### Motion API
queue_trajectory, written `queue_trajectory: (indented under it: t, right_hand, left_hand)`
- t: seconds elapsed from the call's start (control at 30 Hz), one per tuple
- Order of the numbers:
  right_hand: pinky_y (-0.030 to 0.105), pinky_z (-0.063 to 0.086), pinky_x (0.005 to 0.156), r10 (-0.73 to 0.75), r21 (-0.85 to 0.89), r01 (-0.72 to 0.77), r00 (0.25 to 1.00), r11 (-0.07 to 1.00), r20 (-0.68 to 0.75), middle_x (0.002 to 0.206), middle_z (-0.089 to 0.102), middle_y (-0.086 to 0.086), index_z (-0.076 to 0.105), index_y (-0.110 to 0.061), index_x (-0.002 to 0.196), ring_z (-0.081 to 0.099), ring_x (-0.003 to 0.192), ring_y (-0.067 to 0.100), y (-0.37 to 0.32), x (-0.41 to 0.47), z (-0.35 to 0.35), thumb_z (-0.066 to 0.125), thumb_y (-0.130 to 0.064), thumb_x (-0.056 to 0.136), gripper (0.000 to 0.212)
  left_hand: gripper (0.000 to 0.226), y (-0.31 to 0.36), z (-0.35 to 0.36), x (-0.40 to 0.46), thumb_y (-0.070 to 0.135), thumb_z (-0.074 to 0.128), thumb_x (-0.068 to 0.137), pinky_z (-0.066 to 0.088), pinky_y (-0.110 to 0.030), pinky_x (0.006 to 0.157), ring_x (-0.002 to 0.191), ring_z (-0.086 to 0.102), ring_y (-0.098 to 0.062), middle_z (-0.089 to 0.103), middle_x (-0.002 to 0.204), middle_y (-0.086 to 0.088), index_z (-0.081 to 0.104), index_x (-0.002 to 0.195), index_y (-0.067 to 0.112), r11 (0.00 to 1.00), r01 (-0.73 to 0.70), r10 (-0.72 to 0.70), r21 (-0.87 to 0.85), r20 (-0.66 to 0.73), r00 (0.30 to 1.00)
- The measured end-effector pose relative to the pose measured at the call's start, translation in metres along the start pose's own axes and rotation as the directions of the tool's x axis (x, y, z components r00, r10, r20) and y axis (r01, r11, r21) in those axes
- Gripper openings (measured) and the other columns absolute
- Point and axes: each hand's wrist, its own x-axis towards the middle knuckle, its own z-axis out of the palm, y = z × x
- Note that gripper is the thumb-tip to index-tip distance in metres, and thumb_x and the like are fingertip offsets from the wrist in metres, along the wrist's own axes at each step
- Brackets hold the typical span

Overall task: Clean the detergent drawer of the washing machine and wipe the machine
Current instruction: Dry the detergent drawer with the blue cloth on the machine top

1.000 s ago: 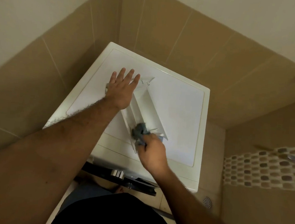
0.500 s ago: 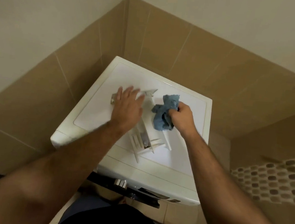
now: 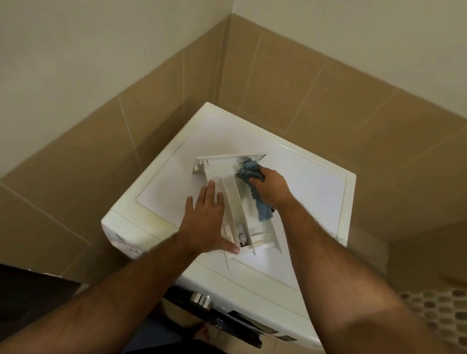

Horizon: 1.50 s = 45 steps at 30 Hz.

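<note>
The white detergent drawer (image 3: 227, 186) lies pulled out on top of the white washing machine (image 3: 310, 183), its front panel pointing away from me. My left hand (image 3: 208, 222) lies flat with straight fingers against the drawer's left side, thumb at its near end. My right hand (image 3: 272, 187) grips a blue cloth (image 3: 251, 172) and presses it into the drawer's far right compartment; a loose tail of cloth hangs toward the near end.
The machine stands in a corner of beige tiled walls (image 3: 264, 75). Its dark control panel with a silver knob (image 3: 201, 299) faces me below. A mosaic tile band (image 3: 446, 311) runs at the lower right.
My right hand moved the cloth from above the drawer down into its far end. My left hand slid back toward the drawer's near left side, uncovering the front panel.
</note>
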Motion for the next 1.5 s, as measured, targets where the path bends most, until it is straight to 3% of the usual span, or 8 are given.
queue_trajectory:
  t: [0.17, 0.4, 0.53, 0.63, 0.83, 1.17, 1.27, 1.5]
  right_hand:
    - [0.031, 0.044, 0.087, 0.082, 0.051, -0.082, 0.997, 0.995, -0.007, 0.112, 0.067, 0.017, 0.065, -0.004, 0.117, 0.062, 0.101, 0.03, 0.0, 0.013, 0.002, 0.049, -0.033, 0.1, 0.037]
    - [0.032, 0.053, 0.085, 0.153, 0.212, -0.154, 0.988, 0.965, 0.025, 0.098, 0.069, 0.015, 0.067, -0.003, 0.107, 0.064, 0.083, 0.025, 0.011, 0.007, 0.007, 0.051, -0.033, 0.098, 0.035]
    - [0.037, 0.054, 0.086, 0.14, 0.175, -0.141, 0.99, 0.974, 0.02, 0.092, 0.07, 0.015, 0.068, -0.004, 0.1, 0.065, 0.079, 0.026, 0.02, -0.004, 0.012, 0.049, -0.03, 0.098, 0.032]
    - [0.034, 0.053, 0.078, 0.114, 0.175, -0.113, 0.993, 0.978, 0.002, 0.085, 0.067, 0.011, 0.066, -0.008, 0.093, 0.064, 0.077, 0.025, 0.023, -0.015, 0.011, 0.049, -0.029, 0.098, 0.027]
    - [0.036, 0.052, 0.084, 0.115, 0.07, -0.106, 0.983, 0.992, -0.141, 0.096, 0.068, 0.011, 0.065, -0.005, 0.104, 0.064, 0.086, 0.027, 0.026, -0.021, 0.016, 0.045, -0.028, 0.101, 0.031]
    - [0.04, 0.053, 0.088, 0.2, 0.192, -0.187, 0.978, 0.963, -0.05, 0.095, 0.068, 0.02, 0.068, 0.002, 0.096, 0.065, 0.09, 0.032, 0.029, -0.016, 0.011, 0.046, -0.024, 0.1, 0.034]
    - [0.038, 0.051, 0.08, 0.216, 0.286, -0.2, 0.976, 0.937, -0.025, 0.087, 0.066, 0.019, 0.065, -0.001, 0.086, 0.062, 0.082, 0.03, 0.036, -0.024, 0.011, 0.049, -0.025, 0.098, 0.031]
    - [0.014, 0.038, 0.051, 0.231, 0.399, -0.23, 0.972, 0.888, 0.047, 0.066, 0.053, 0.004, 0.053, -0.008, 0.071, 0.046, 0.058, 0.01, 0.055, -0.077, 0.015, 0.05, -0.023, 0.099, 0.033]
  left_hand:
    - [0.153, -0.011, -0.004, 0.005, 0.085, 0.065, 0.051, -0.005, -0.056, 0.117, 0.144, -0.027, -0.034, -0.032, 0.155, -0.016, -0.024, 0.148, 0.006, 0.996, -0.067, 0.061, 0.052, 0.123, 0.991]
    - [0.154, -0.006, -0.006, 0.005, 0.084, 0.067, 0.049, -0.002, -0.055, 0.119, 0.144, -0.026, -0.034, -0.029, 0.156, -0.018, -0.019, 0.149, 0.002, 0.996, -0.021, 0.009, 0.089, 0.126, 0.992]
    - [0.154, -0.004, -0.006, 0.006, 0.083, 0.068, 0.048, -0.003, -0.053, 0.118, 0.144, -0.026, -0.034, -0.028, 0.156, -0.018, -0.016, 0.15, 0.003, 0.994, -0.007, -0.008, 0.107, 0.133, 0.991]
    - [0.153, -0.005, -0.004, 0.004, 0.083, 0.068, 0.049, -0.005, -0.051, 0.117, 0.144, -0.025, -0.034, -0.028, 0.156, -0.019, -0.015, 0.15, 0.002, 0.991, 0.003, -0.02, 0.137, 0.118, 0.993]
    - [0.152, 0.0, -0.004, 0.008, 0.079, 0.072, 0.051, -0.005, -0.046, 0.118, 0.144, -0.027, -0.033, -0.029, 0.156, -0.018, -0.016, 0.15, 0.003, 0.998, -0.039, 0.032, 0.056, 0.114, 0.993]
    - [0.152, -0.013, -0.03, 0.03, 0.076, 0.074, 0.051, -0.002, -0.048, 0.12, 0.146, -0.023, -0.03, -0.026, 0.158, -0.014, -0.013, 0.151, 0.003, 0.981, -0.127, 0.101, 0.145, 0.177, 0.979]
    - [0.152, -0.015, -0.037, 0.036, 0.075, 0.075, 0.051, -0.003, -0.046, 0.12, 0.146, -0.023, -0.029, -0.026, 0.158, -0.014, -0.013, 0.151, 0.003, 0.973, -0.156, 0.122, 0.168, 0.196, 0.973]
    - [0.155, -0.018, -0.038, 0.048, 0.075, 0.077, 0.05, -0.005, -0.044, 0.119, 0.144, -0.027, -0.027, -0.031, 0.156, -0.012, -0.017, 0.15, 0.004, 0.964, -0.216, 0.18, 0.153, 0.221, 0.959]
